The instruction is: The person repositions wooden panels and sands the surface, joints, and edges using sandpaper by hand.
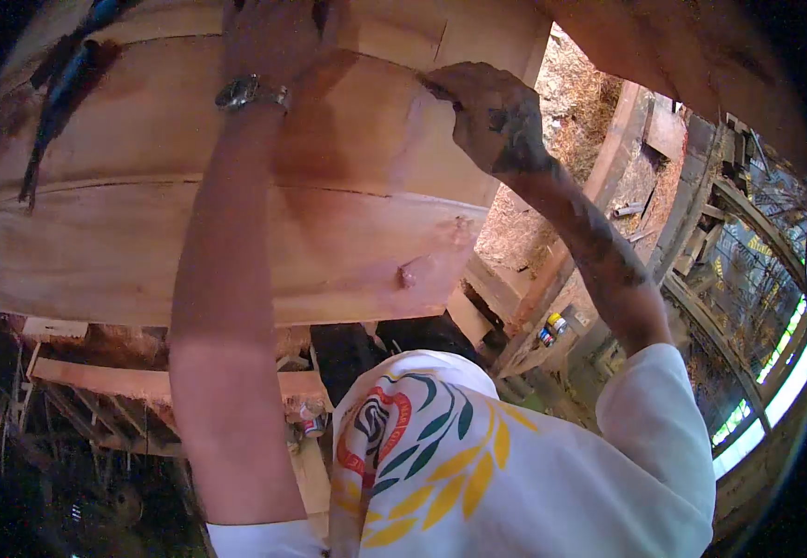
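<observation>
A large curved surface of reddish-brown wooden planks (357, 242) fills the upper part of the head view, with dark seams running across it. My left hand (278, 42), with a watch (253, 93) at the wrist, is raised over the planks near the top edge. Its fingers are mostly cut off by the frame. My right hand (501, 116), smeared with dark stains, is at a seam near the planks' right end. Its fingers are pinched together towards the seam; a small dark thing may be at the fingertips, too unclear to name.
Long dark-blue objects (67, 93) lie against the planks at upper left. Small cans (552, 327) stand at lower right, and another can (311, 420) sits below the planks. Timber beams (619, 139) and dry shavings (566, 79) cover the ground to the right.
</observation>
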Available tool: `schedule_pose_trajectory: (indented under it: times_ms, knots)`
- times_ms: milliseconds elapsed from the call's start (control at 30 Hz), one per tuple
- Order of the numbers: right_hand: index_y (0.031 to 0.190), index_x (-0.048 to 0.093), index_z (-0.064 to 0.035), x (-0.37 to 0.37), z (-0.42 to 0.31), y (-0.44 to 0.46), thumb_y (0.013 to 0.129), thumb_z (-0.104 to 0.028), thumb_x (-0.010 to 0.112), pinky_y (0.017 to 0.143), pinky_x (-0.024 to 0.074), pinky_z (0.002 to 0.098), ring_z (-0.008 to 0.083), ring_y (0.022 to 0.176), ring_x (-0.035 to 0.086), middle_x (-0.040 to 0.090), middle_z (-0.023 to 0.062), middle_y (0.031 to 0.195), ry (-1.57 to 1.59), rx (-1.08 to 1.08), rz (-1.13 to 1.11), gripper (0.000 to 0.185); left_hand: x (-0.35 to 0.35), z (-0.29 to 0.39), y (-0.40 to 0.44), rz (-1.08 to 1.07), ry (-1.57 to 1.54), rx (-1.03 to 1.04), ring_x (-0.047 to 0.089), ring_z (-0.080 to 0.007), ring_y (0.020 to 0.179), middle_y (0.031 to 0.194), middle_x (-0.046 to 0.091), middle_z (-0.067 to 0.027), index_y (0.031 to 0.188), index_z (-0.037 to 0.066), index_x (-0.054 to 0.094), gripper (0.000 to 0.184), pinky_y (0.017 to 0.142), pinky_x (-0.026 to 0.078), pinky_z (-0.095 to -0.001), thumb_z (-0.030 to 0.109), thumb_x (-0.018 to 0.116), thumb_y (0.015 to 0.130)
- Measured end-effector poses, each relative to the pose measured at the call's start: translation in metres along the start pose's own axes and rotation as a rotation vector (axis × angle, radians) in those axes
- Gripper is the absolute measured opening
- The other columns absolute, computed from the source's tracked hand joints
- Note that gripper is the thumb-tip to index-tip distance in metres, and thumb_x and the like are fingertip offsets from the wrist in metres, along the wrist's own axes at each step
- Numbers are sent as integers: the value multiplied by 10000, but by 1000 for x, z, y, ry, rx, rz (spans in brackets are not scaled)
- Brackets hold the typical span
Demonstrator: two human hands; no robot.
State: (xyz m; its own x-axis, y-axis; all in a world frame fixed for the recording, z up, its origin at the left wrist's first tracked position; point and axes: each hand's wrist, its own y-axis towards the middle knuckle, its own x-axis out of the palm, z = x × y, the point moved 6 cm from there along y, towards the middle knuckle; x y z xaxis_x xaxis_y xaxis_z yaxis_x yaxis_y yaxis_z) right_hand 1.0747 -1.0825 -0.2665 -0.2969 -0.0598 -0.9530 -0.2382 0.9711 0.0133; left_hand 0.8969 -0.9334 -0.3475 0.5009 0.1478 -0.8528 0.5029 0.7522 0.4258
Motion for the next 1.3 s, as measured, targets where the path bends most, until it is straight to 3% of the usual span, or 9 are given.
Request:
schedule_pose_trajectory:
  times_ms: [233,367,467,567,700,767,933,1100,1300]
  knots:
    - [1100,752,-90,13,-58,-36,746,35,624,784,580,397,268,911,730,763,98,1011,67,66,-136,397,-25,21,6,-134,53,-31,413,-392,1443,1555,463,-206,1457,9,512,683,1219,270,-571,389,638,904]
    - [1140,694,-122,19,-82,-65,717,-112,642,854,534,439,297,981,678,706,78,1059,121,129,-82,427,-13,14,3,-123,49,7,378,-392,1463,1571,440,-203,1474,0,488,687,1225,261,-556,380,623,918]
    - [1170,680,-95,19,-89,-68,712,-111,660,884,534,439,301,1004,674,700,91,1131,138,164,-89,460,-14,12,7,-128,-14,-17,374,-397,1464,1571,445,-191,1479,5,484,634,1226,261,-543,350,572,955]
    - [1118,737,-76,16,-103,-80,738,-53,644,836,568,418,271,951,716,738,77,1031,93,134,15,391,-13,13,9,-162,-52,-35,381,-400,1459,1560,463,-183,1474,14,496,588,1223,264,-538,319,542,974]
    - [1116,739,-71,25,-116,-101,725,-68,634,871,563,430,281,972,710,732,93,1037,67,133,-12,404,-6,10,3,-68,22,12,382,-393,1461,1559,467,-180,1462,30,517,551,1213,278,-544,299,531,981]
    - [1114,739,-65,22,-112,-103,728,-70,630,886,559,429,284,969,711,735,106,1045,56,120,-31,402,-37,34,11,-172,-53,-53,372,-388,1472,1571,453,-184,1478,34,506,557,1215,281,-545,303,522,990]
    - [1126,733,-31,-21,-95,-144,797,-44,621,875,559,421,308,974,712,740,144,1073,97,420,45,348,4,4,0,-108,131,41,349,-386,1493,1587,438,-195,1515,42,477,586,1217,285,-549,333,512,1008]
    - [1161,715,-24,-10,-158,-227,810,-27,631,889,556,438,350,996,703,727,155,1098,175,712,-38,361,8,-1,0,-30,64,50,377,-382,1479,1575,459,-190,1517,37,476,608,1213,297,-543,370,518,1010]
    - [1236,679,-54,35,-186,-232,756,-72,632,882,553,442,341,1049,671,688,136,1165,119,771,53,483,17,-8,9,-271,-25,83,426,-401,1442,1566,458,-223,1517,13,464,642,1221,298,-513,419,500,1021]
